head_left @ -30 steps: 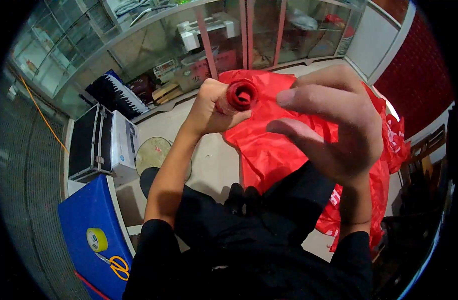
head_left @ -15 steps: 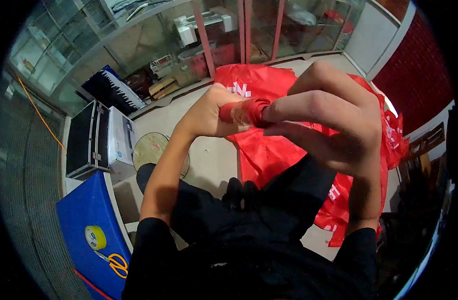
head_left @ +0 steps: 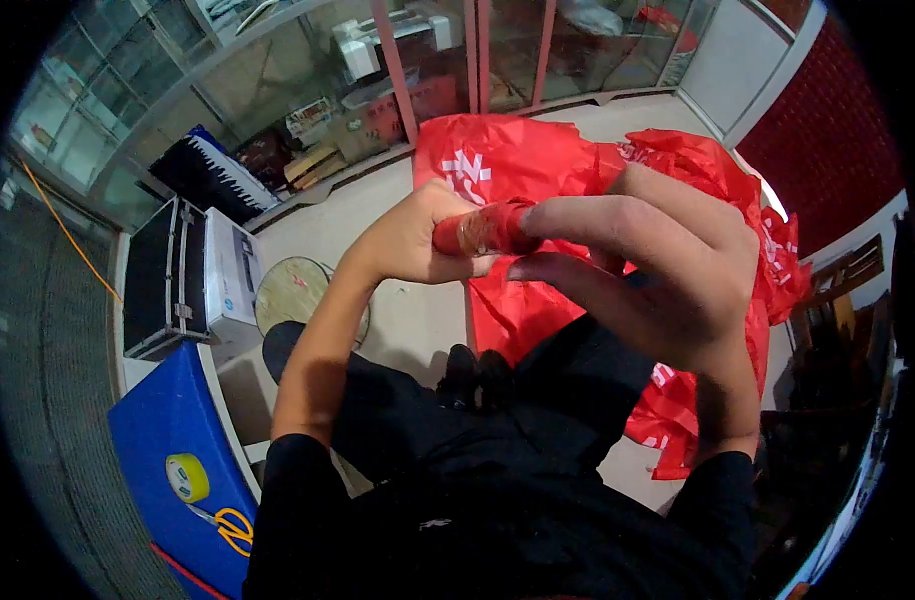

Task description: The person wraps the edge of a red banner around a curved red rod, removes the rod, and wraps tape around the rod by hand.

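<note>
A short red roll (head_left: 486, 230), with a brownish or clear band round its middle, lies roughly level in front of me. My left hand (head_left: 413, 235) is wrapped round its left end. At the right end are the thumb and forefinger of my right hand (head_left: 658, 260), pinched on the roll's rim; the fingertips partly cover that end. Below and behind both hands, red cloth (head_left: 518, 165) with white printing spreads over the floor, bunched up at the right.
On the blue surface (head_left: 168, 410) at left lie yellow tape (head_left: 187, 478) and orange-handled scissors (head_left: 233, 530). A black case (head_left: 163, 280), a white box (head_left: 230, 275) and a round stool (head_left: 296, 295) stand beyond. Glass cabinets (head_left: 438, 70) line the back.
The roll has turned from facing me end-on to lying sideways. My right hand has come left from apart and closed on its right end. The view has shifted slightly.
</note>
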Available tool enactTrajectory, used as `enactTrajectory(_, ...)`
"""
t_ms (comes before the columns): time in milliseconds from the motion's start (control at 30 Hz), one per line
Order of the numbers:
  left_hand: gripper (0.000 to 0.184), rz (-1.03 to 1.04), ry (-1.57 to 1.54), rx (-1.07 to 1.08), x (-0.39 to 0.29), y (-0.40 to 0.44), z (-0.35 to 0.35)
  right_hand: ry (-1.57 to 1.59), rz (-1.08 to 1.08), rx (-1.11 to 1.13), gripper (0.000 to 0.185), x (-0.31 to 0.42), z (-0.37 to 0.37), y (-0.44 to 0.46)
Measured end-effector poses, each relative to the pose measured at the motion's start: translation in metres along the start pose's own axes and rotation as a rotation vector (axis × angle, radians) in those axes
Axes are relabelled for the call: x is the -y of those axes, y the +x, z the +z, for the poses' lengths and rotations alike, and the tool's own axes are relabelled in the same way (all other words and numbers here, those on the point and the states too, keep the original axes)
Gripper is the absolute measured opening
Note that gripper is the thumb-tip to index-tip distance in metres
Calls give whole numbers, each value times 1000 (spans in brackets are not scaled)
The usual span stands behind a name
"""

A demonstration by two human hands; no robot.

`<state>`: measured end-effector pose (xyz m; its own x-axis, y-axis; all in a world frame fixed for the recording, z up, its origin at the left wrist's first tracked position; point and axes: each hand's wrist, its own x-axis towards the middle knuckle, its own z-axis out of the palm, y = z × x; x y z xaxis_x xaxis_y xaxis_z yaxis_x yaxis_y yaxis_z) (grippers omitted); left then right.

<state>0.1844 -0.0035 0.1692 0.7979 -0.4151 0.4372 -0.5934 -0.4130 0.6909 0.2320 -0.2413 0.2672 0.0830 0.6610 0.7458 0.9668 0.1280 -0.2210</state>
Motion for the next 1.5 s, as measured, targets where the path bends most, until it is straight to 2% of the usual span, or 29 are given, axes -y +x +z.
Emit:
enactTrajectory(67,15,-61,-54,-98,4,-1,9,-27,12,-33,34,6,3,-3)
enactTrajectory(133,15,-77,-123,-80,-4,-2,2,35,121,-60,32,12,5,-3)
enactTrajectory(200,22,-199,55,115,-5,-1,-3,126,182,-19,30,12,2,-5)
enactTrajectory(233,23,-86,-52,155,4,2,1,162,196,7,30,9,-1,-7)
enactTrajectory(267,23,-87,-54,155,2,5,2,197,211,33,29,6,-4,-9)
enactTrajectory(300,19,-68,-59,167,-3,9,1,38,42,82,30,-1,-9,-12)
enactTrajectory(400,15,-67,-81,202,-12,16,-1,-207,-184,90,34,-2,-16,-15)
enactTrajectory(533,14,-176,-123,291,-18,23,1,-323,-142,98,34,0,-21,-29)
enactTrajectory(567,14,-223,-148,304,-19,24,2,-227,-49,-9,34,-3,-16,-34)
enactTrajectory(667,15,-263,-129,327,-12,25,3,-46,144,-83,37,2,-16,-43)
enactTrajectory(700,15,-265,-131,323,-10,26,4,-56,135,-55,38,0,-16,-47)
enactTrajectory(767,19,-293,-252,491,-7,28,9,-131,99,54,38,-3,-23,-53)
enactTrajectory(800,19,-295,-256,486,-6,28,11,-127,99,60,38,-6,-22,-56)
enactTrajectory(867,12,-321,-417,637,-5,28,16,-87,-91,30,40,-13,-18,-62)
enactTrajectory(933,16,-361,-415,700,-2,29,17,-107,-99,47,42,-12,-17,-66)
enactTrajectory(1000,25,-440,-399,829,-1,29,17,-83,35,-24,44,-10,-11,-73)
enactTrajectory(1133,28,-439,-494,853,15,17,23,-52,146,-32,46,-8,3,-85)
enactTrajectory(1233,31,-463,-443,910,21,13,25,59,238,-98,36,-8,14,-93)
enactTrajectory(1300,31,-510,-293,967,20,16,19,109,162,-190,34,-11,21,-90)
enactTrajectory(1400,31,-529,-350,932,16,16,19,154,207,-161,32,-10,21,-92)
enactTrajectory(1467,31,-537,-355,920,16,14,19,120,179,-157,33,-12,22,-96)
enactTrajectory(1500,32,-543,-351,898,17,14,19,159,246,-157,42,-12,24,-103)
